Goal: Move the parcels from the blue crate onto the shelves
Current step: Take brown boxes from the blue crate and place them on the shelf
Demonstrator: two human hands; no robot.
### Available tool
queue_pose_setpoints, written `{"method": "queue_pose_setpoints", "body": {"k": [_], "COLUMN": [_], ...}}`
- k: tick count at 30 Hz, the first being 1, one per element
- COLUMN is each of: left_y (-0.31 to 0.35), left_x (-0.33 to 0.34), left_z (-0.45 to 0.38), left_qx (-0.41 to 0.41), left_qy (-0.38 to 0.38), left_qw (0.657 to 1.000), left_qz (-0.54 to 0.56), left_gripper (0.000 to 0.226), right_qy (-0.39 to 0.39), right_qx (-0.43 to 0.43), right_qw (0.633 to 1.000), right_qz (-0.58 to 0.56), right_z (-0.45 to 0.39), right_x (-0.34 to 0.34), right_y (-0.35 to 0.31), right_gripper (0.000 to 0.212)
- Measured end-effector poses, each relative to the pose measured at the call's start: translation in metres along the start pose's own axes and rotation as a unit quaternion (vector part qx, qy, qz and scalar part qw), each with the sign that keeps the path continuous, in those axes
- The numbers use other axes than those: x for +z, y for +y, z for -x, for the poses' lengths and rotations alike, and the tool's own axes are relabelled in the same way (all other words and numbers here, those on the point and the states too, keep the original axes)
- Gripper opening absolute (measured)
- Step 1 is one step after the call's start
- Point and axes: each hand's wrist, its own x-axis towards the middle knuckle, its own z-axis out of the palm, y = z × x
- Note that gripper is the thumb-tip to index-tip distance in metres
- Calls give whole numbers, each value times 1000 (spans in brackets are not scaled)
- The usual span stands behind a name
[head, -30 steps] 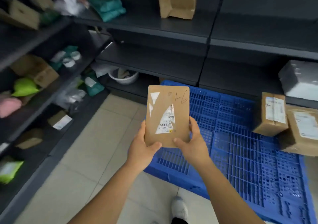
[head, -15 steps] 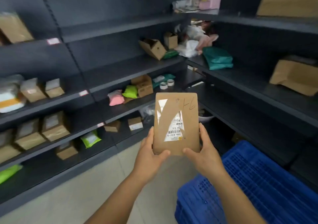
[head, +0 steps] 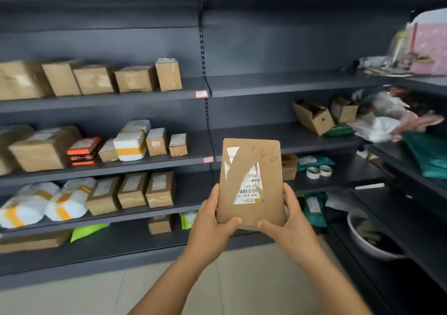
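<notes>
A flat brown cardboard parcel (head: pixel 251 181) with a white barcode label and handwriting near its top is held upright in front of me. My left hand (head: pixel 212 220) grips its lower left edge, thumb across the front. My right hand (head: pixel 287 218) grips the lower right edge the same way. Behind the parcel stand dark grey shelves (head: pixel 278 84). The blue crate is out of view.
The left shelf bays hold rows of brown boxes (head: pixel 135 78), white padded parcels (head: pixel 130 142) and an orange box (head: pixel 83 151). An open carton (head: pixel 313 116), tape rolls (head: pixel 319 171) and green bags (head: pixel 428 152) sit to the right. A white basin (head: pixel 370 237) lies low on the right. Tiled floor below.
My view has swung left, away from the blue crate, to face the stocked shelves. Both hands still hold the parcel upright in the same grip.
</notes>
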Motion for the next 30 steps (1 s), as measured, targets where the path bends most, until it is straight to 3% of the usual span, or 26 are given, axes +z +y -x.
{"method": "queue_pose_setpoints", "body": {"k": [4,14,21,30], "left_y": [9,69,118,134], "left_x": [-52,-141,-166,-170], "left_z": [-52,-168,-280,-434], "left_qx": [38,112,144,110], "left_qy": [23,88,139,187], "left_qw": [999,990,968,935], "left_qz": [-1,-24,-153,-281], "left_gripper": [91,76,71,67], "right_qy": [-8,40,67,11], "right_qx": [-40,-138,-191,-202], "right_qw": [999,989,978,971], "right_qz": [10,20,52,124], "right_z": [-48,-167,-291,-453], "right_x": [28,62,54,50], "right_y": [-52,-150,-199,-239], "right_gripper": [109,88,77,75]}}
